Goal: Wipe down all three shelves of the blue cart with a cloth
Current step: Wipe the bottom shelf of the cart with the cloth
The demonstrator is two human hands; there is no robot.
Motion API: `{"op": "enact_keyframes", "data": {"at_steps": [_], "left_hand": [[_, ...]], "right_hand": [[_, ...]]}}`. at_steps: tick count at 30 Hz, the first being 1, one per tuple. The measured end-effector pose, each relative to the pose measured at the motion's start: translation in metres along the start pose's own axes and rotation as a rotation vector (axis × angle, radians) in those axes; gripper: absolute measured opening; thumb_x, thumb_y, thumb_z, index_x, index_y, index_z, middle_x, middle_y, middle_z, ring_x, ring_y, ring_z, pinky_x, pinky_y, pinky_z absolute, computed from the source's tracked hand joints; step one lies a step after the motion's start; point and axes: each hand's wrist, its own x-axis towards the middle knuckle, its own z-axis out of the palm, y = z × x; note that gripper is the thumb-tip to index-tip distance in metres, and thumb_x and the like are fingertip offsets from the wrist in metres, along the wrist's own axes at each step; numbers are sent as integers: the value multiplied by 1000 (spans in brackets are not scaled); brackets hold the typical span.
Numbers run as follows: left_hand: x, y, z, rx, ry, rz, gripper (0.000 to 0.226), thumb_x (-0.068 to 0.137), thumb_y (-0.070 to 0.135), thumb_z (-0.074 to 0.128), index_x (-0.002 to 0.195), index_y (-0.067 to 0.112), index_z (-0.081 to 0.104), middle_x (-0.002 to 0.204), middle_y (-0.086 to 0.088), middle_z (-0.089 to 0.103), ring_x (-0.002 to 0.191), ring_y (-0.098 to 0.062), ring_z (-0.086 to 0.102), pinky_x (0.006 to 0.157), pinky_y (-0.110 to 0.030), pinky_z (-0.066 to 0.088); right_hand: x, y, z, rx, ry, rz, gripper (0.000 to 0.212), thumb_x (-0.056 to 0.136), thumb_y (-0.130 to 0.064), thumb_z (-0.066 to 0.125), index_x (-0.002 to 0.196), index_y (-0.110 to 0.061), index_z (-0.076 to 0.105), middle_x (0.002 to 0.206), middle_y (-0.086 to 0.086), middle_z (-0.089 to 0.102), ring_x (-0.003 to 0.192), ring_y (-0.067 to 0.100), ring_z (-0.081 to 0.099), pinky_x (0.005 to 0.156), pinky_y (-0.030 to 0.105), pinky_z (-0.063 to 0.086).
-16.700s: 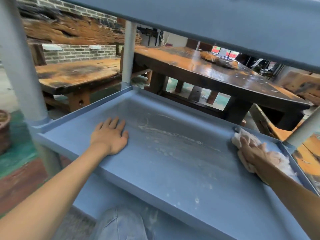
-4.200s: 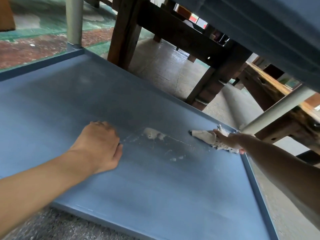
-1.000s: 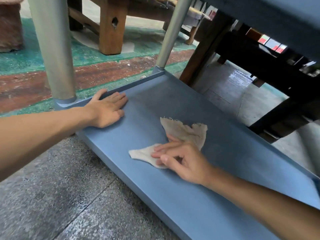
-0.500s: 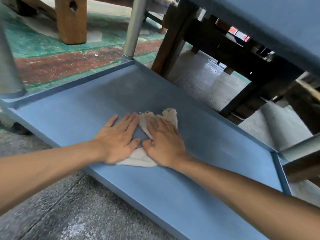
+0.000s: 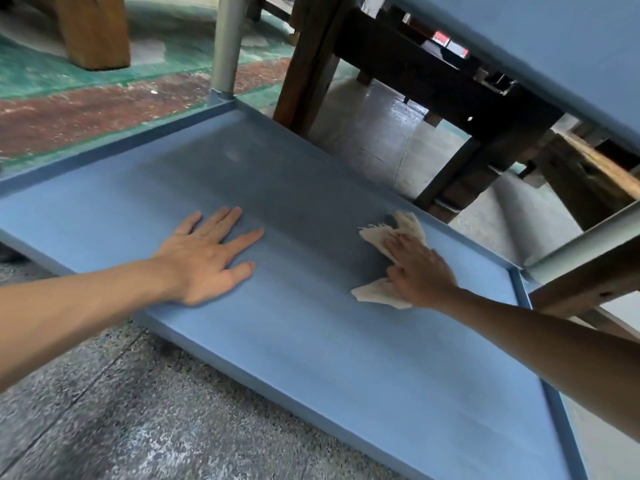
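Shelf in hand: the bottom shelf (image 5: 311,341) of the blue cart, sitting just above the speckled floor (image 5: 104,410); the underside of the next shelf (image 5: 554,46) fills the upper right corner.
Cloth: a pale, frayed cloth (image 5: 384,237) lies flat on the bottom shelf, toward its far rim and its right end.
Right hand: the right hand (image 5: 419,268) presses down on the cloth, fingers spread over it, a flat-palm grip rather than a pinch.
Left hand: the left hand (image 5: 207,254) lies flat and empty on the bottom shelf, fingers splayed, left of the cloth and well apart from it; likely a brace.
Shelf surface: no residue or streaks visible on the bottom shelf, though the view is somewhat blurred.
Progress: judged late; this is the lowest shelf and it looks largely clean.
Left to do: probably the right end and near edge of the bottom shelf. The tops of the upper shelves are out of view, so their state cannot be told.
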Motion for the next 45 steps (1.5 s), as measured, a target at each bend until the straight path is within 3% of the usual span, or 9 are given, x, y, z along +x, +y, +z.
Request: {"op": "enact_keyframes", "data": {"at_steps": [11, 17, 20, 23, 26, 32, 36, 43, 45], "left_hand": [[0, 3, -3, -24, -17, -34, 67, 89, 69, 10, 152, 53, -6, 166, 3, -17, 152, -11, -17, 124, -40, -7], [1, 4, 0, -24, 3, -45, 70, 85, 70, 7, 152, 53, -6, 167, 2, -16, 152, -12, -16, 124, -41, -7], [0, 4, 0, -27, 8, -45, 70, 85, 69, 6, 152, 53, -6, 167, 2, -15, 152, -12, -16, 124, -41, -7], [0, 6, 1, -16, 4, -44, 69, 86, 69, 7, 152, 52, -6, 167, 1, -15, 153, -13, -16, 124, -42, -7], [-1, 6, 0, -7, -3, -42, 70, 85, 69, 5, 152, 52, -7, 167, 1, -15, 153, -13, -15, 123, -41, -7], [-5, 8, 0, -1, 7, -43, 68, 88, 68, 4, 153, 51, -7, 167, 2, -14, 153, -13, -15, 124, -41, -6], [-8, 8, 2, 0, 46, -39, 68, 90, 68, 4, 154, 49, -6, 167, 1, -12, 153, -13, -14, 124, -40, -5], [-11, 10, 4, 7, 82, -34, 65, 92, 65, 5, 154, 47, -7, 167, 1, -11, 153, -13, -16, 124, -39, -5], [-11, 10, 3, 5, 79, -35, 65, 93, 65, 7, 154, 47, -7, 167, 1, -12, 152, -13, -16, 124, -39, -5]], "right_hand": [[-51, 94, 6, 27, -176, 386, 54, 106, -33, 25, 158, -28, 10, 153, 13, 46, 133, 36, 51, 109, 43, 39], [-98, 100, -9, -78, -361, 540, 70, 97, -69, 0, 158, -38, 16, 162, 15, 36, 136, 38, 49, 103, 36, 39], [-128, 89, -16, 70, -357, 728, 100, 84, -86, 10, 119, -13, 70, 120, 18, 71, 106, 35, 63, 86, 33, 41], [-162, 80, -23, 279, -415, 701, 62, 87, -70, 41, 96, -15, 68, 70, 6, 77, 63, 21, 73, 68, 28, 48], [-193, 65, -29, 425, -506, 684, 49, 98, -57, 46, 118, -13, 57, 72, 11, 78, 39, 15, 54, 46, 18, 42], [-220, 25, 17, -107, -11, 341, 52, 96, -46, 14, 129, -24, 49, 146, 24, 42, 119, 41, 51, 100, 49, 44], [-187, -15, 38, 710, 208, 671, 50, 102, -31, 45, 142, -2, 36, 150, 32, 36, 142, 41, 24, 121, 47, 19], [-110, -40, 44, 848, 263, 805, 59, 100, -25, 37, 152, 3, 26, 165, 28, 6, 150, 37, 13, 116, 22, -8], [-82, -51, 34, 894, 320, 807, 61, 99, -26, 40, 152, -1, 23, 164, 29, 0, 145, 38, 26, 121, 27, 5]]}}
